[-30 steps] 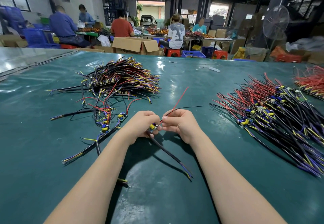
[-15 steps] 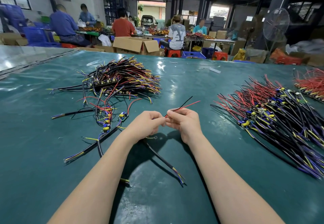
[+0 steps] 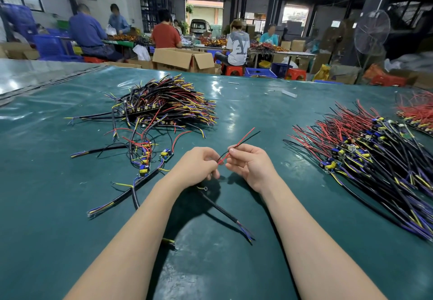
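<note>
The red and black wires (image 3: 243, 138) slanted up and right from the right hand (image 3: 251, 167), whose grip pinched them; the left hand (image 3: 195, 169) gripped their near end, just beside

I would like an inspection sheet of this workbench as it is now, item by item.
Surface: green table cover, glossy, wrinkled at far left.
Job's things: red and black wires, held up between both hands.
Clutter: left pile and right pile of wired boards; loose units near the left pile.
Grippers: left hand and right hand both pinch the wires.
Cables: black cable trails from under the left hand onto the table.
Surroundings: seated people, cardboard box, fan.
</note>
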`<state>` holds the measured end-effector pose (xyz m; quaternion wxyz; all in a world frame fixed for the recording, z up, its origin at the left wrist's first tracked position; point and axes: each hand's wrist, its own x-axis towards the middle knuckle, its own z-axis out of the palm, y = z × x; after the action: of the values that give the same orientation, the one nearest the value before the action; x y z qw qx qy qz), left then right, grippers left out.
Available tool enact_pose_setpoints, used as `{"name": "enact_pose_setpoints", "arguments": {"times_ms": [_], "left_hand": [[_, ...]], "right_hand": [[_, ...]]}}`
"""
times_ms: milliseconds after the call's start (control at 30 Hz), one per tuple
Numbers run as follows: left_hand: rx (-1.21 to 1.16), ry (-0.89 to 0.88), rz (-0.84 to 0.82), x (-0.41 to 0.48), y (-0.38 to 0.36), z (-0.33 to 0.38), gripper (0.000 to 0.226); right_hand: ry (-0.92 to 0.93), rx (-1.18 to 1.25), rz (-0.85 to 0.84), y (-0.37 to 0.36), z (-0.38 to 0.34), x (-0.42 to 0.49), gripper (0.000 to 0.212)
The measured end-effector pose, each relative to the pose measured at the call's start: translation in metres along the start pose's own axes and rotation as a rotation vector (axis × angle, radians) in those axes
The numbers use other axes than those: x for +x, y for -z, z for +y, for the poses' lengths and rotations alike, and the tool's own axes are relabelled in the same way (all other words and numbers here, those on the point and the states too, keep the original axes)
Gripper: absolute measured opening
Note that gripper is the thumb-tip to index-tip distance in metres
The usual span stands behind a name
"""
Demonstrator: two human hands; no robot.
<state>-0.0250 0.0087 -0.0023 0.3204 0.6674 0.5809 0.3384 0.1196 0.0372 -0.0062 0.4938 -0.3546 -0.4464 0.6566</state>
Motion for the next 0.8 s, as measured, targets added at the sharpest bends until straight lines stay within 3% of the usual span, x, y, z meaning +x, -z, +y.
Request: {"name": "enact_pose_setpoints", "arguments": {"times_ms": [133,367,533,800], "left_hand": [[-0.007,-0.039,0.005,0.0007,-0.0025,-0.0027,0.027],[-0.302,0.031,-0.079,-0.0011,-0.0050,0.0000,0.032],[-0.304,0.072,-0.083,-0.0006,-0.0045,-0.0024,0.036],[-0.346,0.137,-0.134,-0.0012,-0.0020,0.0037,0.034]], "right_hand": [[-0.011,-0.091,-0.047,-0.0007,0.0025,-0.0006,0.018],[-0.009,-0.211,-0.103,-0.0005,0.0018,-0.0013,0.019],[0.009,-0.253,-0.143,-0.0036,0.0035,-0.0022,0.020],[0.101,-0.236,0.062,-0.0087,0.0059,-0.0017,0.020]]}}
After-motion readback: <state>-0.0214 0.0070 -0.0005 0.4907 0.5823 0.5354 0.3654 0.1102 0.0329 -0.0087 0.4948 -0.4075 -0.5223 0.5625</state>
